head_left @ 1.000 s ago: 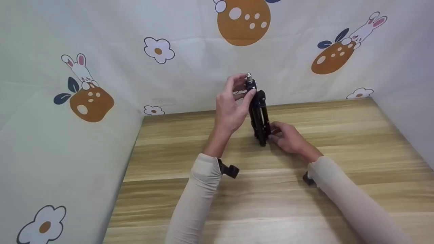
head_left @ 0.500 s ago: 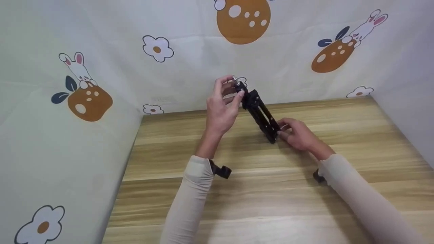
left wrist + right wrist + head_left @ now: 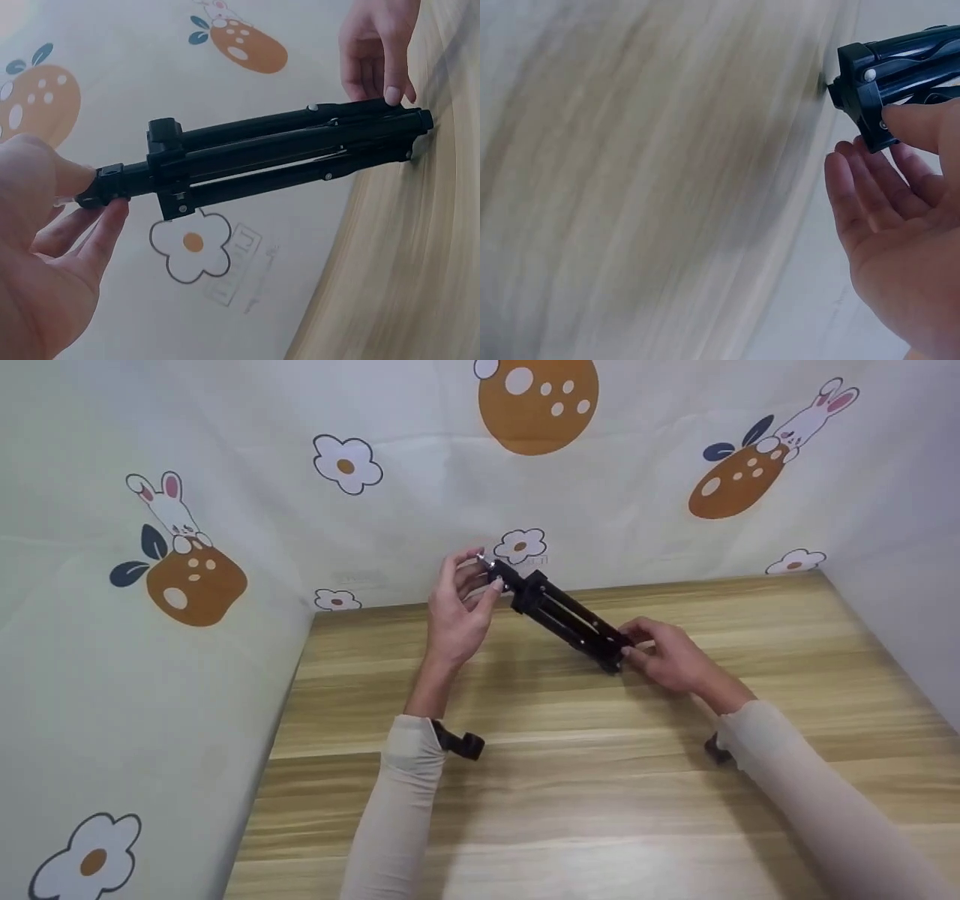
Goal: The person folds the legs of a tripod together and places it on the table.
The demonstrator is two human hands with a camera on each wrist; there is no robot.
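A folded black tripod [image 3: 566, 619] slants across the middle of the head view, its silver-tipped end up at the left and its foot end low at the right. My left hand [image 3: 459, 615] pinches the narrow neck below the silver tip between thumb and fingers. At the other end my right hand [image 3: 667, 654] grips the foot end of the legs. In the left wrist view the tripod's legs [image 3: 262, 154] lie folded together, side by side. The right wrist view shows my right thumb pressed on the tripod's end [image 3: 870, 97], with fingers curled beneath.
A wood-grain table [image 3: 570, 810] spreads below both hands. Behind it hangs a pale cloth wall [image 3: 420, 510] printed with oranges, rabbits and flowers, and it continues along the left and right sides. Each wrist carries a small black camera mount [image 3: 461, 742].
The tripod has tilted from nearly upright to a low slant, its silver tip swinging left and down with my left hand. My right hand has shifted slightly right with the foot end.
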